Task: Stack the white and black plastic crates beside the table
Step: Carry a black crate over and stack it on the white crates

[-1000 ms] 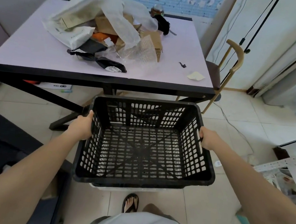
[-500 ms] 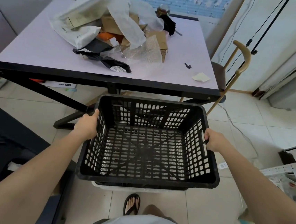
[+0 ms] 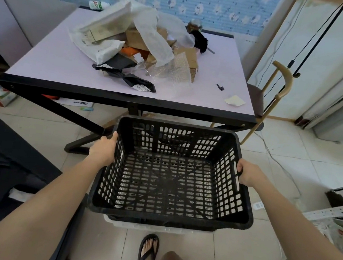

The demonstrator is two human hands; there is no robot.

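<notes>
I hold a black plastic crate with perforated walls in front of me, above the tiled floor and near the table's front edge. My left hand grips its left wall and my right hand grips the slot handle in its right wall. Directly under it a strip of a white crate shows below the black crate's near rim; the rest of the white crate is hidden. The black crate is empty. I cannot tell whether it touches the white one.
The table with a black frame carries a heap of bags, cardboard and bubble wrap. A wooden chair stands at its right. Dark furniture is on my left, clutter on the right floor, my sandalled foot below.
The crate stays gripped in both hands over the white crate. The view has tilted up slightly, so the table and the crate sit a little lower in the frame.
</notes>
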